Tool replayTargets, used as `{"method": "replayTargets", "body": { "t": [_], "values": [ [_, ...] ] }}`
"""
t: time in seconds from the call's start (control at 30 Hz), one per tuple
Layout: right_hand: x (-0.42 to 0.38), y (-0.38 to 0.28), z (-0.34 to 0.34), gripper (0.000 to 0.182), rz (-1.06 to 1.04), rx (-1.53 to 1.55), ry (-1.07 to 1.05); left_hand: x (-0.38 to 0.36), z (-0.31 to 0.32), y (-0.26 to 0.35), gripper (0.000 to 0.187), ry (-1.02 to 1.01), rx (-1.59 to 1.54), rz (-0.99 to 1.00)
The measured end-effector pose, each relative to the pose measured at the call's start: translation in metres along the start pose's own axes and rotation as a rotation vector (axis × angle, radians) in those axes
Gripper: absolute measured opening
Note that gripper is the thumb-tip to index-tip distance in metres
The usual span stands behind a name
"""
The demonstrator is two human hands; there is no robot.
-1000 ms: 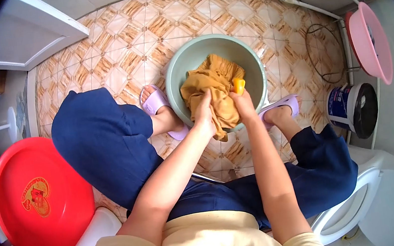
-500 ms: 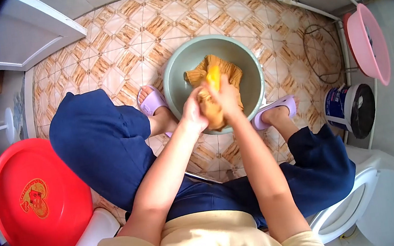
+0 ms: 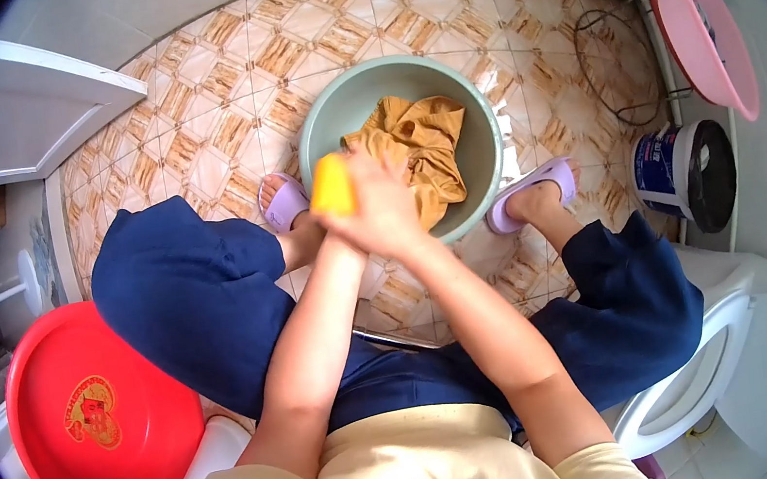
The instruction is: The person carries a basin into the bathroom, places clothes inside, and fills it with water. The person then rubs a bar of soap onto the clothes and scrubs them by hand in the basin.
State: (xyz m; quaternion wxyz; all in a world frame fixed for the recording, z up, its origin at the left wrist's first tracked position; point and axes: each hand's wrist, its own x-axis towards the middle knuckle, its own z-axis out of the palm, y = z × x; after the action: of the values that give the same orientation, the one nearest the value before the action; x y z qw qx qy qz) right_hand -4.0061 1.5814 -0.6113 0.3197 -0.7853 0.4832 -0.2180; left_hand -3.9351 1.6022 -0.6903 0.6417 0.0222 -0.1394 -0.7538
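My right hand [image 3: 383, 202] is closed around a bright yellow block [image 3: 330, 188] that looks like a bar of soap, over the near left part of a grey-green basin [image 3: 315, 117]. My left hand [image 3: 345, 245] is underneath, at the basin's near rim. My right hand covers its fingers, so its grip does not show. Crumpled in the basin lies a mustard-brown garment [image 3: 428, 140], just beyond both hands.
Purple slippers [image 3: 534, 194] flank the basin on the patterned tile floor [image 3: 216, 96]. A large red basin [image 3: 150, 424] leans at the left. On the right are a pink basin [image 3: 692, 29], a paint bucket [image 3: 663, 171] and a white toilet [image 3: 713, 350]. A door [image 3: 41, 106] stands at upper left.
My hands have moved left and nearer my body, with the yellow block. The garment now spreads in the basin rather than being bunched between my hands. The whole view has shifted slightly.
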Motion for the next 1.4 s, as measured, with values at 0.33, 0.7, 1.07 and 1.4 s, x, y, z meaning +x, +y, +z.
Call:
{"method": "replayTargets", "body": {
  "t": [0.33,0.7,1.07,1.4],
  "values": [
    [0.012,0.045,0.004,0.08,0.362,0.177,0.174,0.011,0.02,0.013,0.046,0.52,0.005,-0.264],
    [0.02,0.057,-0.041,0.047,0.622,0.261,0.308,0.024,0.045,0.008,0.051,0.544,0.311,-0.233],
    [0.003,0.079,-0.02,0.029,0.586,0.511,0.267,0.033,0.054,0.016,0.064,0.773,0.491,-0.306],
    [-0.008,0.041,-0.015,0.042,0.451,2.19,0.22,0.019,0.049,-0.009,0.048,0.448,-0.151,-0.273]
  ]
}}
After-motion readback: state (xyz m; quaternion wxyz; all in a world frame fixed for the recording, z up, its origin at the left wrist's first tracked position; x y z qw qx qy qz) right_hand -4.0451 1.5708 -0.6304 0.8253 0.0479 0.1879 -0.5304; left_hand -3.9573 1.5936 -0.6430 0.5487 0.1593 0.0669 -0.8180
